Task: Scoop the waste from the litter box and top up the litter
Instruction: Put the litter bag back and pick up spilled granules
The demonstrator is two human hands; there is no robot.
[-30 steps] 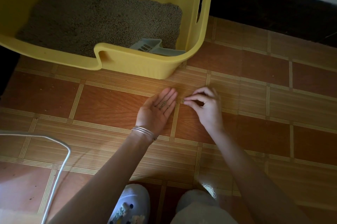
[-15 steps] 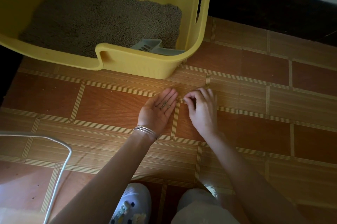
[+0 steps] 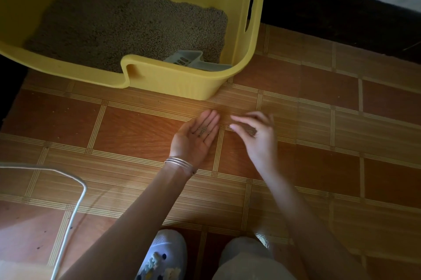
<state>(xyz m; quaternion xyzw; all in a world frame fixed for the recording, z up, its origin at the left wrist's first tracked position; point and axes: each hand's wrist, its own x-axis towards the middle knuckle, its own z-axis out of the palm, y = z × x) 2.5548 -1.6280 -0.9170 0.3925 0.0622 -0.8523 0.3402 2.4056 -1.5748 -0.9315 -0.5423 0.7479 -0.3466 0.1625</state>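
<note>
While the left hand (image 3: 193, 140) lies flat, palm up, cradling stray litter grains (image 3: 202, 130) at six o'clock from the yellow litter box (image 3: 173, 81), the right hand (image 3: 257, 136), fingers loosely spread, should pinch remaining grains gently.

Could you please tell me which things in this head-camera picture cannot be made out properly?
- Scoop: its handle end is hidden behind the litter box front wall.
- Right hand: motion blur; whether its fingertips pinch a grain is unclear.
- Grains in the left hand: too small to count.
- Litter box: cut off by the top and left edges.
</note>
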